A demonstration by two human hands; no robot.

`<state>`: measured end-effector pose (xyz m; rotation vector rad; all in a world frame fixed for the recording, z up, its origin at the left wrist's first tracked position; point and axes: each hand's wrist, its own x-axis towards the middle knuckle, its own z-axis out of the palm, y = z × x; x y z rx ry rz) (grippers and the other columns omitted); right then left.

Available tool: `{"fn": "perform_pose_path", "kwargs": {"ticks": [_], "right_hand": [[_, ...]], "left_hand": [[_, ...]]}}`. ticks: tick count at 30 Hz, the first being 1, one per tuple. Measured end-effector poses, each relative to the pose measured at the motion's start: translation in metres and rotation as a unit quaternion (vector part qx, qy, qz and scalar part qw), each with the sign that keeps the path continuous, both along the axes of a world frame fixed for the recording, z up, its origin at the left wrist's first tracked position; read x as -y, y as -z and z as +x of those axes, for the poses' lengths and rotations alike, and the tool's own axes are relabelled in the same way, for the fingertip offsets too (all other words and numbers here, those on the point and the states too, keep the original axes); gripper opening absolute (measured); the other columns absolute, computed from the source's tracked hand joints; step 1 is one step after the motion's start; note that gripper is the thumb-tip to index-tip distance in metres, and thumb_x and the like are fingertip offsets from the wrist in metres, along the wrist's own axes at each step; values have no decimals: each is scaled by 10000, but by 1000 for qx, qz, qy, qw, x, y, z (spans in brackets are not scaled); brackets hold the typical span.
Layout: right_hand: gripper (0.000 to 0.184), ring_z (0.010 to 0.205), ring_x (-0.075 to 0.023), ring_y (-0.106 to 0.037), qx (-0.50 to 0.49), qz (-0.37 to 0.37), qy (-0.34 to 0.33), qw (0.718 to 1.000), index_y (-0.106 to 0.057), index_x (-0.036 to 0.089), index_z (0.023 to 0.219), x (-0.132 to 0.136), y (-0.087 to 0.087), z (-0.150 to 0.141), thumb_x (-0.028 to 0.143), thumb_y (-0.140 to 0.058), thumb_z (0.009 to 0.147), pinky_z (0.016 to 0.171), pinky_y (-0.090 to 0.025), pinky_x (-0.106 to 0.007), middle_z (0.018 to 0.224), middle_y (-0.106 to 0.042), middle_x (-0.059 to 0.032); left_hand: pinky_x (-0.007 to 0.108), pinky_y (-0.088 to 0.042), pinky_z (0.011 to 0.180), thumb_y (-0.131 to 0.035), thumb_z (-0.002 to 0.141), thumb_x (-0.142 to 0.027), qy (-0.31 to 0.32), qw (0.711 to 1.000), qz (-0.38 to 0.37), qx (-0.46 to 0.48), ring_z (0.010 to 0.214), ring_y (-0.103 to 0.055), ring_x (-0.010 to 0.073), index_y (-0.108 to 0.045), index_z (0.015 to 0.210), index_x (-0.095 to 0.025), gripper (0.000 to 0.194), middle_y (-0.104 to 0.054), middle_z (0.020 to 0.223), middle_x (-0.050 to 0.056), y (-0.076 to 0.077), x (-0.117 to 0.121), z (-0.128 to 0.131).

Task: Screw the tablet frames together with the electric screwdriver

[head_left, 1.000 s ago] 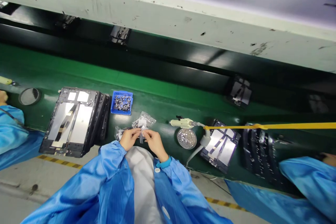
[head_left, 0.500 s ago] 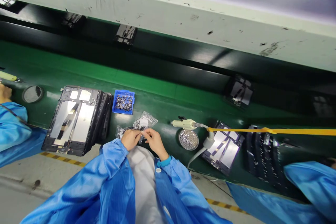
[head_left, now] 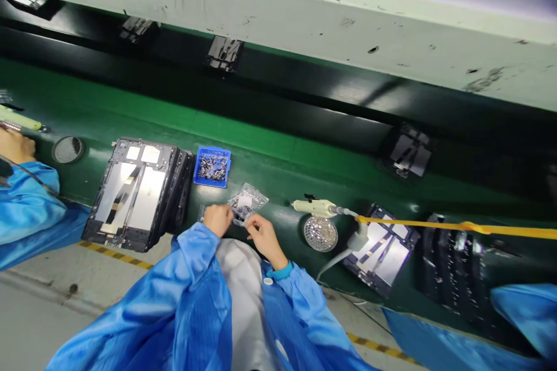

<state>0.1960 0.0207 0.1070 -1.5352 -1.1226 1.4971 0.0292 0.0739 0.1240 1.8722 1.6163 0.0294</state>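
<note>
A clear plastic bag (head_left: 247,200) with a white label and small dark parts lies at the table's near edge. My left hand (head_left: 218,220) is closed at the bag's left side, its fingertips pinching the plastic. On the other side, my right hand (head_left: 263,236) pinches the bag's near right edge between thumb and fingers. More clear plastic (head_left: 202,213) shows partly behind my left hand. Just beyond stands a blue bin (head_left: 212,182) filled with small metal parts.
To the left is a stack of tablet housings (head_left: 130,194). On the right are a pale electric screwdriver (head_left: 314,207), a round dish of screws (head_left: 321,233), another tablet housing (head_left: 383,249) and a yellow strap (head_left: 413,223). Co-workers' blue sleeves (head_left: 28,200) appear at both sides.
My hands have moved apart from their close pinch, and more of the plastic bag shows between them. The whole view has shifted slightly as my head moved.
</note>
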Motion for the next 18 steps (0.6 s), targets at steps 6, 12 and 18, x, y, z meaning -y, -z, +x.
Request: {"fn": "perform_pose_path", "kwargs": {"ticks": [6,12,18], "right_hand": [[268,594,-165,-562,-47,-60,-3,997,-657,178,690,2,-22,2,446,-681,690,493,-536,-264,642,-588,-23],[326,546,-137,-544,-111,-88,16,990,-622,173,667,-25,-49,-7,495,-672,683,468,-495,-225,609,-578,-20],[457,630,-187,-608,-40,-7,9,999,-666,161,766,-81,-55,-27,618,-667,780,537,-524,-281,727,-662,-83]], "left_hand": [[422,-478,953,-468,903,-209,-54,993,-6,103,1028,-700,315,-728,914,-158,265,-753,1014,167,8,-8,-19],[398,-507,993,-624,833,-599,-82,822,-179,534,1243,-614,298,-521,1410,-174,724,-629,1370,156,21,2,-26],[350,-531,891,-893,534,-691,-287,600,-260,700,950,-689,258,-663,1148,-141,855,-726,1005,102,33,-7,-1]]}}
